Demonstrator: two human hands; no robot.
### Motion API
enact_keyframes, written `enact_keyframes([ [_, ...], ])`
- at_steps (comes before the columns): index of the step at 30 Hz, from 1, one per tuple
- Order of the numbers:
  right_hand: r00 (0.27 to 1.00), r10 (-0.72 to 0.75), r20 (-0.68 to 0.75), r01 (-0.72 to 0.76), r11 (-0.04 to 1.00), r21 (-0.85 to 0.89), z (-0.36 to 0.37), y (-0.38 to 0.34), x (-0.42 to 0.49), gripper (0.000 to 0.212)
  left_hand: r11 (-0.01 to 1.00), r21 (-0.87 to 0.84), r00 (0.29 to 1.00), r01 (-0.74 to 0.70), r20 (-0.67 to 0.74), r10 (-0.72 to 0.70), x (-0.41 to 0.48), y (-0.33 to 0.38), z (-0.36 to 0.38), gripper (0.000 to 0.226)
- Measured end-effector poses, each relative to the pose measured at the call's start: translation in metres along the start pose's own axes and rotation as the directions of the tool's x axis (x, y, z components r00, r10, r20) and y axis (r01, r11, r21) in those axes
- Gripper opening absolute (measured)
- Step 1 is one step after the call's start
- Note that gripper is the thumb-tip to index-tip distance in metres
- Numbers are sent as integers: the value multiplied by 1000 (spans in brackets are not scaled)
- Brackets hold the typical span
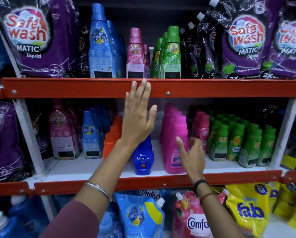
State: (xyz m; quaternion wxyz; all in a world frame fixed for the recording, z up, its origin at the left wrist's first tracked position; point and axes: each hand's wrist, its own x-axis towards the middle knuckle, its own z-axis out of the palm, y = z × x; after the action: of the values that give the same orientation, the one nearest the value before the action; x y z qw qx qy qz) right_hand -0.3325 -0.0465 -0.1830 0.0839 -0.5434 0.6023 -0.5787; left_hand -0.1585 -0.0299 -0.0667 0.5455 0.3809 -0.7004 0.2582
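My left hand (137,114) is raised with straight fingers, its tips over the red front rail (212,87) of the upper shelf, just below a pink bottle (135,54). It holds nothing. My right hand (191,154) is lower, fingers spread and relaxed, in front of a row of pink bottles (174,148) on the middle shelf. Between my two arms stands a dark blue Ujala bottle (143,157). Neither hand grips anything.
The upper shelf carries purple Safewash pouches (39,36), tall blue bottles (101,45) and green bottles (171,54). The middle shelf holds orange bottles (110,141) and several small green bottles (236,140). Below lie Comfort pouches (190,217) and yellow Fab bags (250,208).
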Motion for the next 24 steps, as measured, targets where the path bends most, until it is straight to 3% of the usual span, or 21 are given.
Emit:
enact_keyframes([
  [3,998,42,44,-55,937,346,-13,4,0,64,975,-219,997,38,68,-23,-30,23,14,54],
  [6,991,72,114,-121,850,512,-21,14,-2,49,915,-377,986,142,133,-98,-62,41,31,52],
  [11,946,142,292,-280,812,513,-26,32,-12,106,763,-476,891,437,344,-296,-108,61,61,55],
  [13,933,136,333,-299,807,510,-28,34,-16,104,688,-459,820,563,414,-395,-119,69,70,61],
  [16,928,132,348,-311,788,531,-30,31,-21,70,554,-398,678,731,517,-523,-124,85,76,61],
  [18,924,144,355,-322,794,516,-28,34,-19,83,491,-392,627,778,525,-575,-127,90,82,70],
  [21,911,141,387,-337,796,503,-25,38,-13,111,444,-400,598,802,514,-615,-132,87,95,103],
  [24,892,112,438,-343,799,494,-25,39,-9,104,457,-396,604,797,514,-609,-134,88,99,106],
])
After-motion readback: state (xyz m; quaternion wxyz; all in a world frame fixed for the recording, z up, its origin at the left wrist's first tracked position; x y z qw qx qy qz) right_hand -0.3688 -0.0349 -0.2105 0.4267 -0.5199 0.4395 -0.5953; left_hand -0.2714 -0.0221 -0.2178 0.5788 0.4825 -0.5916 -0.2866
